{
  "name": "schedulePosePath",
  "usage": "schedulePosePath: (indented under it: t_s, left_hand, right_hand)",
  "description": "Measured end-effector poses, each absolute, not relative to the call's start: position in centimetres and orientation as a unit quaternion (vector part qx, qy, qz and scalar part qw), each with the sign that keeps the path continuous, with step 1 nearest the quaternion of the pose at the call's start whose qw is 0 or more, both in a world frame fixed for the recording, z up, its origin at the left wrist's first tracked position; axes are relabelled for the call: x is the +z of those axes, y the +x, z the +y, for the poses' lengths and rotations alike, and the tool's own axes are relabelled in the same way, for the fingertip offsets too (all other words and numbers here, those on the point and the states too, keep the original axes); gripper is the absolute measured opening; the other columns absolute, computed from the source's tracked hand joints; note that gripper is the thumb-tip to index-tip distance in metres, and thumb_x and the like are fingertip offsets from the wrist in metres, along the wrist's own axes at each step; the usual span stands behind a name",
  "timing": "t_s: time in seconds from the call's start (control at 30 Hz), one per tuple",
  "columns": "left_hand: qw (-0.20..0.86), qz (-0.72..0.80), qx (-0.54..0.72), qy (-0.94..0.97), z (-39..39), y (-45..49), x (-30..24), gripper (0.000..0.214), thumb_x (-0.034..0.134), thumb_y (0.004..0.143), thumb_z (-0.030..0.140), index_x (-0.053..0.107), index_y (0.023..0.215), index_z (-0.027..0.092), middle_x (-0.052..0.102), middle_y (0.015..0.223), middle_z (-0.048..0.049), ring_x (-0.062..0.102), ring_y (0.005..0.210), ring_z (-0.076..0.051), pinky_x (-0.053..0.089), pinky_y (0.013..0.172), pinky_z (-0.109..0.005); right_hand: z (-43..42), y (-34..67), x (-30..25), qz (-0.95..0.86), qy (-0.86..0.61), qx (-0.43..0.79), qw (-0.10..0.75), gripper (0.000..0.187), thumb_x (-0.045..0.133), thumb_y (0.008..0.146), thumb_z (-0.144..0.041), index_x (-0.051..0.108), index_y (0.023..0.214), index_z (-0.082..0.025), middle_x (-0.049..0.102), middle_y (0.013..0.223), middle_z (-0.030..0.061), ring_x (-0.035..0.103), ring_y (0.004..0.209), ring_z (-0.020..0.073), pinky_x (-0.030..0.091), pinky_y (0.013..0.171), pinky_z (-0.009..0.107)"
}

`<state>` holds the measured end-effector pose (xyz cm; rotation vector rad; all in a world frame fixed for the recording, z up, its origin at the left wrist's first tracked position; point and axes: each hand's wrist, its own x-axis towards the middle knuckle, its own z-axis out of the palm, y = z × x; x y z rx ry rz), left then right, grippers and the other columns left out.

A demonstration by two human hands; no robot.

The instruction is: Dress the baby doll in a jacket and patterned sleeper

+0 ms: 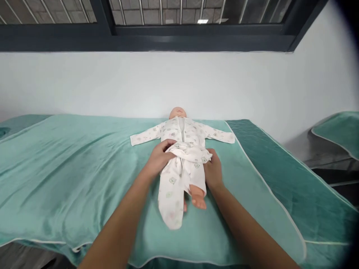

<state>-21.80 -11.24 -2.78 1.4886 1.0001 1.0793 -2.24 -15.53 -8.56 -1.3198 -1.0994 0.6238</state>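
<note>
A baby doll lies on its back, its head toward the wall. It wears a white printed baby top with both sleeves spread sideways and a gap down the front. White printed baby pants cover its legs, the cloth bunched in folds at the waist. One bare foot sticks out on the right; the left pant leg hangs past the other foot, which is mostly covered. My left hand grips the waist cloth, thumb on top. My right hand pinches the pants' right edge, its fingertips partly hidden.
A light green sheet with white piping covers the bed, wrinkled at left. Darker green cloth shows at right. Behind are a white wall and a dark window frame with bars. Another green-covered surface stands far right.
</note>
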Motion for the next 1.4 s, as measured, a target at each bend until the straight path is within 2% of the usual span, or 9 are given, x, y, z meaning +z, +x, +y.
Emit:
schedulePosePath:
  t_s: [0.17,0.27,0.37,0.47,0.63,0.8,1.0,1.23,1.4]
  left_hand:
    - [0.683,0.273,0.447,0.508,-11.3,-23.8,-4.9,0.044,0.081,0.059,0.022,0.067,0.101,0.020,0.068,0.098,-0.0022,0.062,0.082,-0.016,0.046,0.071,-0.023]
    - [0.722,0.250,0.434,0.477,-11.6,-23.9,-5.2,0.044,0.082,0.062,0.022,0.068,0.104,0.019,0.069,0.098,-0.0048,0.064,0.082,-0.018,0.048,0.072,-0.025]
    - [0.722,0.268,0.449,0.454,-11.7,-23.7,-5.3,0.043,0.081,0.065,0.026,0.068,0.105,0.017,0.070,0.090,-0.0053,0.065,0.075,-0.018,0.050,0.071,-0.027]
    - [0.718,0.271,0.465,0.442,-11.8,-23.7,-5.5,0.049,0.082,0.065,0.035,0.068,0.109,0.016,0.070,0.087,-0.0057,0.065,0.071,-0.018,0.050,0.067,-0.027]
    - [0.714,0.277,0.449,0.459,-12.0,-23.9,-5.9,0.054,0.083,0.066,0.044,0.068,0.109,0.015,0.070,0.090,-0.0064,0.064,0.070,-0.017,0.049,0.065,-0.025]
    - [0.710,0.268,0.438,0.481,-11.9,-24.0,-5.8,0.061,0.081,0.069,0.042,0.065,0.121,0.014,0.071,0.093,-0.0081,0.065,0.071,-0.017,0.050,0.063,-0.024]
    - [0.696,0.308,0.419,0.495,-12.0,-23.9,-5.9,0.059,0.085,0.064,0.031,0.067,0.118,0.013,0.073,0.092,-0.0083,0.066,0.071,-0.019,0.051,0.068,-0.027]
    - [0.674,0.333,0.515,0.411,-12.5,-23.5,-6.4,0.054,0.080,0.065,0.038,0.067,0.112,0.014,0.073,0.085,-0.0082,0.070,0.073,-0.025,0.055,0.069,-0.036]
    - [0.677,0.335,0.493,0.432,-12.6,-23.4,-6.2,0.062,0.083,0.058,0.046,0.068,0.106,0.011,0.073,0.084,-0.0099,0.070,0.077,-0.028,0.055,0.068,-0.036]
  right_hand:
    - [-17.0,-2.7,-7.7,-0.594,-0.510,0.134,0.607,0.031,0.056,0.079,-0.017,0.056,0.110,-0.024,0.058,0.110,0.0062,0.055,0.101,0.0227,0.045,0.089,0.037]
    - [-16.6,-3.2,-4.9,-0.746,-0.430,0.124,0.494,0.043,0.062,0.078,-0.016,0.055,0.120,-0.026,0.057,0.121,0.0088,0.052,0.115,0.0270,0.044,0.096,0.043]
    - [-14.7,-3.8,-1.2,-0.815,-0.432,0.153,0.355,0.027,0.072,0.079,-0.032,0.062,0.104,-0.027,0.065,0.101,0.0049,0.056,0.099,0.0269,0.048,0.082,0.040]
    - [-12.6,-3.9,1.0,-0.810,-0.426,0.274,0.295,0.024,0.074,0.078,-0.043,0.063,0.089,-0.025,0.064,0.083,-0.0004,0.058,0.077,0.0197,0.044,0.063,0.030]
    - [-11.6,-3.7,-0.9,-0.687,-0.409,0.494,0.342,0.030,0.082,0.067,-0.038,0.063,0.083,-0.021,0.063,0.078,-0.0032,0.058,0.070,0.0143,0.043,0.059,0.024]
    - [-11.9,-3.8,-2.5,-0.521,-0.362,0.632,0.445,0.028,0.078,0.072,-0.037,0.062,0.087,-0.020,0.065,0.073,0.0000,0.061,0.064,0.0159,0.050,0.062,0.028]
    - [-11.9,-3.9,-2.3,-0.513,-0.331,0.654,0.446,0.022,0.074,0.075,-0.034,0.059,0.082,-0.021,0.062,0.065,-0.0023,0.059,0.058,0.0143,0.047,0.056,0.026]
    - [-12.4,-4.2,-2.1,-0.646,-0.400,0.544,0.356,0.021,0.076,0.071,-0.031,0.063,0.083,-0.021,0.069,0.081,-0.0019,0.064,0.079,0.0180,0.049,0.069,0.027]
    - [-12.1,-3.1,-2.4,-0.599,-0.311,0.637,0.373,0.029,0.079,0.070,-0.036,0.060,0.085,-0.020,0.063,0.076,-0.0022,0.058,0.067,0.0135,0.044,0.061,0.024]
